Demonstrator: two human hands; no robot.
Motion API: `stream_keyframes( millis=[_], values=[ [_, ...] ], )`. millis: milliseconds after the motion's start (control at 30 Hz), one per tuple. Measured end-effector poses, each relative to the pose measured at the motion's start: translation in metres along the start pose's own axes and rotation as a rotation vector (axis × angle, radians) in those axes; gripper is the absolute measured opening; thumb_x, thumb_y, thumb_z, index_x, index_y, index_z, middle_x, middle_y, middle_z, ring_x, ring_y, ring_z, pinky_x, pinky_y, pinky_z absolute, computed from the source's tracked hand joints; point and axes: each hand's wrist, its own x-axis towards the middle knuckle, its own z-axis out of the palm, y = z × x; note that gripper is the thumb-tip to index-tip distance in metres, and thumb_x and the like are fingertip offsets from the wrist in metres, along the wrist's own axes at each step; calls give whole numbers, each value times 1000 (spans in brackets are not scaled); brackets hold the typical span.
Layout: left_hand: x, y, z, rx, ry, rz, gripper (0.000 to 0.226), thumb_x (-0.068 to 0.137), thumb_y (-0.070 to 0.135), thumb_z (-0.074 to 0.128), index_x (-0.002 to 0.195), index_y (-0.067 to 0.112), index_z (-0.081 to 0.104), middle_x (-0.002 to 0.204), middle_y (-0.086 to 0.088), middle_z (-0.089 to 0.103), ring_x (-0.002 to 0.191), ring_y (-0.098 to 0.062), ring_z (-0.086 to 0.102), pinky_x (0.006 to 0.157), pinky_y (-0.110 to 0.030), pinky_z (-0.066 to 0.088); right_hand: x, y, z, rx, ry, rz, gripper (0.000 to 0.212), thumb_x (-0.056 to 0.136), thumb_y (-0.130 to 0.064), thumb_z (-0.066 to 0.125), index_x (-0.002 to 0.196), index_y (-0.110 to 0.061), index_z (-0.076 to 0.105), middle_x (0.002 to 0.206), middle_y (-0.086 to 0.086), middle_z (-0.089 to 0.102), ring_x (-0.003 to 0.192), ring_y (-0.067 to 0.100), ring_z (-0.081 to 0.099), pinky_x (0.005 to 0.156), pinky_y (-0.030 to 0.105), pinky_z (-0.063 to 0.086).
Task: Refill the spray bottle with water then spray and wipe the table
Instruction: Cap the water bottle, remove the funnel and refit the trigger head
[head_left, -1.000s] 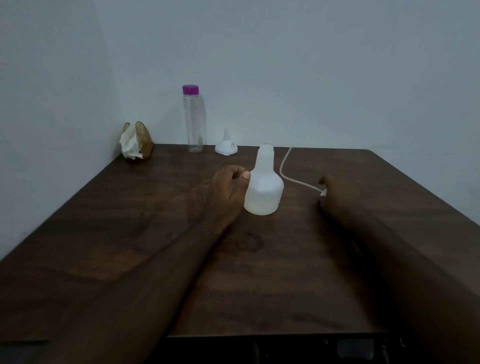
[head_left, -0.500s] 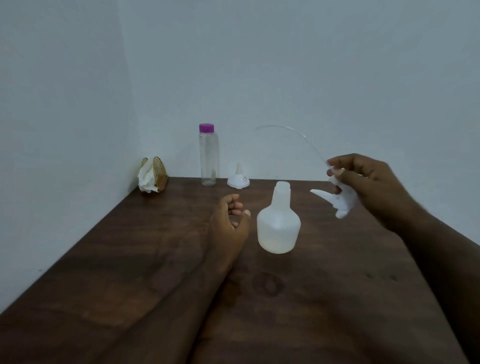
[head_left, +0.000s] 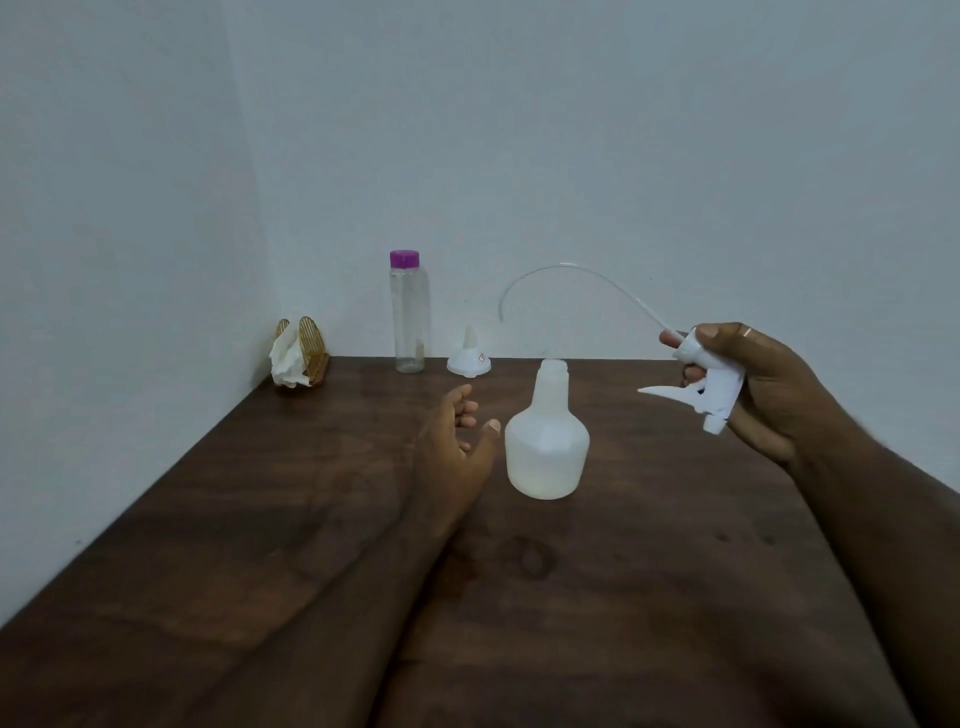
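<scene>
A white translucent spray bottle body (head_left: 546, 447) stands uncapped in the middle of the dark wooden table (head_left: 260, 519). My left hand (head_left: 457, 441) rests on the table just left of it, fingers loosely curled, holding nothing. My right hand (head_left: 763, 389) grips the white trigger spray head (head_left: 701, 384) in the air to the right of the bottle. Its thin dip tube (head_left: 582, 278) arcs up and to the left. A clear water bottle (head_left: 409, 312) with a purple cap stands at the back by the wall.
A white funnel (head_left: 469, 358) lies upside down beside the water bottle. A golden holder with white tissues (head_left: 298, 358) sits in the back left corner. Walls close off the table at the back and left.
My right hand picked the spray head with its tube up off the table and now holds it in the air. My left hand let go of the bottle and opened slightly.
</scene>
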Motion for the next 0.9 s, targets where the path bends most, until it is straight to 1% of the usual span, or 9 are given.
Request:
stream_keyframes(
  millis=[33,167,333,400,467,567,700,800,900],
  values=[
    [1,-1,0,8,-8,-6,47,86,22,69,130,23,51,104,14,60,96,-3,58,72,-12,49,1,4,-3,16,10,2,16,97,-19,53,90,-7,60,110,16,58,64,11,54,74,42,59],
    [0,1,4,25,-48,-45,51,86,26,68,133,20,50,116,8,60,106,-7,57,81,-20,50,-1,28,-5,179,54,-29,26,98,-20,53,81,-3,64,74,9,50,61,12,51,78,55,58],
    [-4,14,13,106,-151,-28,75,76,57,63,140,23,42,135,8,54,121,-4,51,100,-32,47,-1,43,-17,212,64,-109,30,105,-21,41,89,1,55,81,9,49,49,9,49,71,37,61],
    [-4,21,22,107,-157,-39,77,77,55,66,141,20,41,139,3,52,125,-9,50,106,-37,43,-2,44,-27,237,115,-87,33,106,-24,37,89,0,53,90,7,51,51,8,59,59,22,59],
    [1,32,32,59,-134,-72,76,80,46,70,143,17,38,141,0,50,127,-13,48,108,-40,41,-2,49,-37,267,163,-11,33,106,-25,36,91,-2,54,92,2,53,55,7,67,42,10,49],
    [12,52,47,37,-114,-93,80,82,42,71,147,18,31,143,-1,47,130,-14,46,109,-36,40,-3,59,-46,367,220,105,22,99,-24,50,93,-4,57,88,-1,59,51,7,66,47,15,53],
    [22,63,61,14,-135,-44,78,82,32,73,146,19,29,137,2,50,126,-11,47,105,-24,36,-3,65,-57,371,242,122,30,95,-26,53,88,3,58,88,0,68,43,5,57,55,20,58],
    [23,63,64,29,-122,-28,74,82,26,73,144,20,33,130,6,53,118,-8,50,100,-21,37,-1,69,-64,365,282,115,30,91,-28,59,81,-2,68,88,1,73,56,8,69,55,19,54],
    [22,65,65,7,-99,-19,66,82,22,72,139,21,39,122,10,55,114,-6,52,97,-18,38,-1,73,-67,406,318,141,27,93,-26,58,90,0,62,86,3,74,60,14,72,59,22,57]
  ],
)
